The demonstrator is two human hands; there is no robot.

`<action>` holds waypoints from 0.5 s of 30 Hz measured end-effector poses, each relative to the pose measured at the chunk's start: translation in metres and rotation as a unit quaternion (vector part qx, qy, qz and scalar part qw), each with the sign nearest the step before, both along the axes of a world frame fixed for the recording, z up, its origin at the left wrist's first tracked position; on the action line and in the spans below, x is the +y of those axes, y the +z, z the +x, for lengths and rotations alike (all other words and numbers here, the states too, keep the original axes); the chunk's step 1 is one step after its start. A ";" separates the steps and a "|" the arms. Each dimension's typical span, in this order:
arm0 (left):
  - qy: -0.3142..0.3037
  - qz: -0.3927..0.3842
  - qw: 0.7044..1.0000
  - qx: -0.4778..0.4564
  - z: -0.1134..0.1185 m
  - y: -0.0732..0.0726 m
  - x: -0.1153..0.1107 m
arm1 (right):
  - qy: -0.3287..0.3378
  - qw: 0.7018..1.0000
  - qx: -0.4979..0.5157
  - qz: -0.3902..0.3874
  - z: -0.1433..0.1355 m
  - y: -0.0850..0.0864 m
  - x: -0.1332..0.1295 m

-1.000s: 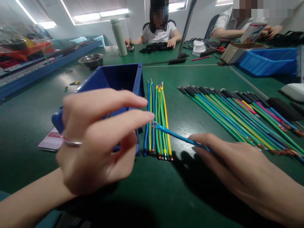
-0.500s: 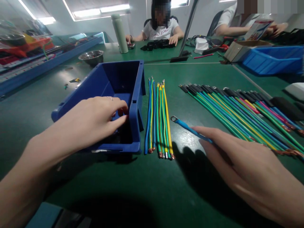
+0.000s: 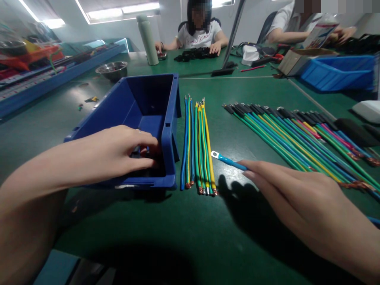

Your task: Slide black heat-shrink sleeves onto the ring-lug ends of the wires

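Note:
My left hand (image 3: 118, 154) reaches into the dark blue bin (image 3: 173, 118). Its fingers are curled towards the thumb, and what lies between their tips is too dark to make out. On the right, my right hand (image 3: 293, 190) pinches a blue cable (image 3: 233, 162) whose flat metal ring lug (image 3: 215, 154) points left, above the table. Between bin and lug lie two small groups of cables: blue and green-yellow ones (image 3: 188, 146), then yellow and green ones (image 3: 204, 148). A long row of cables with black sleeves (image 3: 276, 138) spreads out at the right.
A steel bowl (image 3: 112, 70) and a pale green bottle (image 3: 147, 39) stand behind the bin. A metal stand (image 3: 222, 72), a cardboard box (image 3: 297, 61) and a light blue bin (image 3: 338, 75) are farther back. Two people sit across the green table (image 3: 202, 85).
The held cable has turned so its lug sits lower and slightly further left, its flat face showing. My left hand has shifted slightly inside the bin, its wrist higher. The view has moved a little.

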State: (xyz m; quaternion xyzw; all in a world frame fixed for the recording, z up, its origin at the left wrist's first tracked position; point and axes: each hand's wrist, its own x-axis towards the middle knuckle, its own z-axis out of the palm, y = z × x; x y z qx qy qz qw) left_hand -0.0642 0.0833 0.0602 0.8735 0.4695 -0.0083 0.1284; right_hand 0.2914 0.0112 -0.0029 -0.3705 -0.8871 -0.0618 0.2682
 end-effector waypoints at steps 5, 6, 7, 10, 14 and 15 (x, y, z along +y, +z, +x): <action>-0.010 -0.001 1.000 0.009 -0.008 -0.005 0.001 | -0.014 1.000 -0.007 0.017 -0.002 -0.001 0.000; -0.012 0.005 1.000 0.006 -0.010 -0.007 0.001 | -0.016 1.000 -0.002 0.013 -0.002 -0.001 0.000; -0.012 0.012 1.000 0.002 -0.012 -0.010 0.000 | -0.016 1.000 0.002 0.004 -0.003 -0.001 0.000; -0.011 0.041 0.999 -0.009 -0.014 -0.017 -0.001 | -0.011 1.000 0.011 -0.026 -0.004 0.002 0.000; -0.020 0.047 0.998 -0.020 -0.013 -0.020 -0.004 | -0.004 0.999 0.005 -0.040 -0.006 0.005 -0.001; -0.024 0.040 0.999 -0.022 -0.013 -0.019 -0.004 | -0.003 0.999 0.004 -0.043 -0.006 0.006 -0.001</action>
